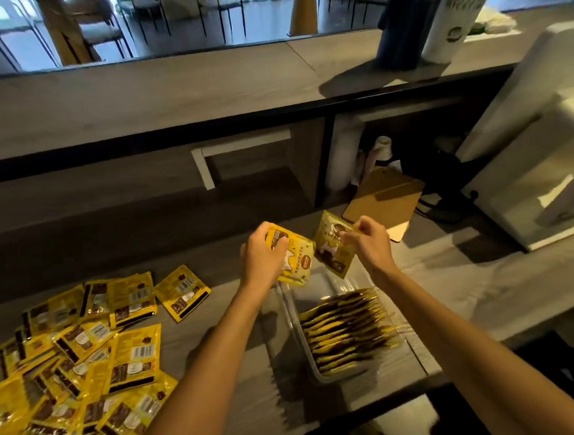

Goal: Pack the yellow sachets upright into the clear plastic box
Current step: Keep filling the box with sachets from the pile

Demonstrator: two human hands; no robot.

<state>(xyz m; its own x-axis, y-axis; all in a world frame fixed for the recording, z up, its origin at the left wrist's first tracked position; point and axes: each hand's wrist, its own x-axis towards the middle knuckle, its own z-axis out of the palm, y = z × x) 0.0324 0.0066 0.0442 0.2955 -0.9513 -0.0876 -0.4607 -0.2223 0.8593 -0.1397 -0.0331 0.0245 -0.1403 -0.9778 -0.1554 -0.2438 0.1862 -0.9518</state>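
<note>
while your left hand [263, 257] grips one sachet [297, 261] and your right hand [371, 241] pinches a second sachet [331, 251], both hang tilted, long axes downward, over the clear box [318, 288]; its packed row [349, 329] stands on edge, and the loose pile [84, 363] is too jumbled to count.

Grey wood-grain counter [132, 99], dark-legged chairs [101, 29] on a bright floor [263, 21] beyond.

No text reads clearly. The loose sachets [132, 363] show barcodes on white labels, with digits too small to read. A held sachet [296, 261] bears a round red logo and a line of illegible characters. The white cylinder [451, 8] carries blurred green lettering and a round emblem.
</note>
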